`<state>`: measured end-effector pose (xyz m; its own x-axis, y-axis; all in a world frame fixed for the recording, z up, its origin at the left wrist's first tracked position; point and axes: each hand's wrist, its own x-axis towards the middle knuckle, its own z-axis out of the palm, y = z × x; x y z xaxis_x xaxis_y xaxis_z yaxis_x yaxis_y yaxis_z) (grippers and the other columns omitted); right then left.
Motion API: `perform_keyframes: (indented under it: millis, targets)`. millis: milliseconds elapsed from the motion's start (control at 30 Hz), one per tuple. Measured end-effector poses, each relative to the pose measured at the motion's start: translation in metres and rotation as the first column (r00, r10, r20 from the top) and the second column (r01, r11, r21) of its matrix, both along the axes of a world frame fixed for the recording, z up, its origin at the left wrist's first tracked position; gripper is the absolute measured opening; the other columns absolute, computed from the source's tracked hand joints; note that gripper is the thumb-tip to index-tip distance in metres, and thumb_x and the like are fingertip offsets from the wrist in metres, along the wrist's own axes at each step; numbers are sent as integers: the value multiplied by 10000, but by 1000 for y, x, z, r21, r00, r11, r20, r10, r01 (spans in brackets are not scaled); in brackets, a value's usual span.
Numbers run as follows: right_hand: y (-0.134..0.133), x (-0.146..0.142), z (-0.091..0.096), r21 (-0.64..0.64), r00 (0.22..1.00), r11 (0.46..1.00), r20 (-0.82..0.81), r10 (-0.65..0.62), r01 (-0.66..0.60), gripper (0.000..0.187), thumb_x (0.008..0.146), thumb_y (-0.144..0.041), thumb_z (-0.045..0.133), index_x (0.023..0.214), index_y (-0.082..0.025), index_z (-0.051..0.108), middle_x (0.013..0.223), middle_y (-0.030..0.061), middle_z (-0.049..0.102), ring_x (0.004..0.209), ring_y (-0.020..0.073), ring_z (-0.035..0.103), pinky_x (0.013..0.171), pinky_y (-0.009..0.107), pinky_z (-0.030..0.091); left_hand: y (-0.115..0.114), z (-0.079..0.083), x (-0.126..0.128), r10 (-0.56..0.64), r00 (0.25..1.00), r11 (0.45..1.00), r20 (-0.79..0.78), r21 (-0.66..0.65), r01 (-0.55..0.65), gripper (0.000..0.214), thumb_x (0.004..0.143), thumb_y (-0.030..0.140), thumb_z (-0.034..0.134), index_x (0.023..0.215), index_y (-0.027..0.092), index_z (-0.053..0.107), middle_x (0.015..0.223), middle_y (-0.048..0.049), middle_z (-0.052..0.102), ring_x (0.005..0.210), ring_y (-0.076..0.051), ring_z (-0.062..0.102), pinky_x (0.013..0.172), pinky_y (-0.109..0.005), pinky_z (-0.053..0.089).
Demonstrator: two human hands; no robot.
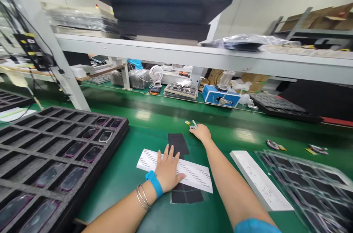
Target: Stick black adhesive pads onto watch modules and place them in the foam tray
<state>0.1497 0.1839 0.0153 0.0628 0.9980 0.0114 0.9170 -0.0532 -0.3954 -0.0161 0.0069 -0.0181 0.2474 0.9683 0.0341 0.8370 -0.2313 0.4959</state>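
Press the sheet (199, 178) flat with the left hand (167, 172), fingers spread. The right hand (202, 133) meets a white piece (194, 124); finger pinch unclear.

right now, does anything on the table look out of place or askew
Two small parts lie loose on the green table, beyond the clear tray, while other pieces sit in slots of the black tray. The paper sheet under the left hand lies askew across the dark patches. No spill shows.
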Motion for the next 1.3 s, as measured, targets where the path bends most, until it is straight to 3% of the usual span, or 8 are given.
perform_keyframes:
  millis: [100,200,267,333,500,800,1067,1300]
  targets:
    - [-23,2,13,72,985,983,-32,169,-167,316,698,-284,616,986,-175,689,950,93,649,877,228,629,730,271,460,6,7,-1,66,937,991,343,84,-100,751,768,385,562,1427,143,293,1497,-163,251,1391,-304,159,1109,-516,112]
    - [-68,3,26,174,872,885,-168,460,-433,332,685,-265,628,1009,-215,681,931,44,631,837,187,614,759,261,457,13,17,-6,167,645,974,746,-22,-226,782,788,364,560,1447,142,203,1439,-188,346,1309,-270,355,1050,-439,304]
    - [-105,2,30,190,762,804,-257,595,-564,351,683,-268,631,1029,-226,667,915,36,628,802,189,604,728,279,468,15,24,-10,244,406,970,881,-210,-126,846,763,378,605,1450,138,175,1392,-213,400,1201,-274,484,952,-415,410]
    - [-138,2,29,175,711,774,-311,630,-609,337,684,-256,625,1018,-234,662,939,40,633,795,200,602,686,289,476,14,28,-11,303,278,933,912,-344,110,874,704,399,676,1425,129,262,1304,-218,500,1080,-278,576,854,-397,468]
    - [-173,6,14,154,704,829,-460,541,-537,314,689,-250,634,1002,-248,667,1059,51,647,946,232,610,776,310,491,7,22,-6,261,301,835,917,-371,407,615,497,316,824,1045,81,674,975,-148,695,875,-237,646,831,-356,458]
    - [-161,8,-11,213,724,913,-558,406,-347,198,749,-354,592,813,-210,713,832,62,699,752,227,652,699,334,515,9,9,0,302,395,861,868,-426,279,435,488,321,780,851,87,723,738,-74,685,686,-170,610,761,-338,447]
    - [-166,1,-15,456,791,821,-331,514,-343,232,815,-379,533,766,-223,698,772,57,694,700,208,649,658,305,524,1,12,7,270,502,863,822,-437,252,408,633,401,664,936,130,695,661,-36,632,608,-185,617,665,-374,495]
    - [-163,4,-25,578,817,713,-130,562,-398,233,871,-333,478,826,-235,685,811,59,693,765,225,654,706,344,540,-1,13,10,282,501,885,819,-423,194,407,617,391,670,919,120,701,578,-18,607,527,-160,598,601,-330,506]
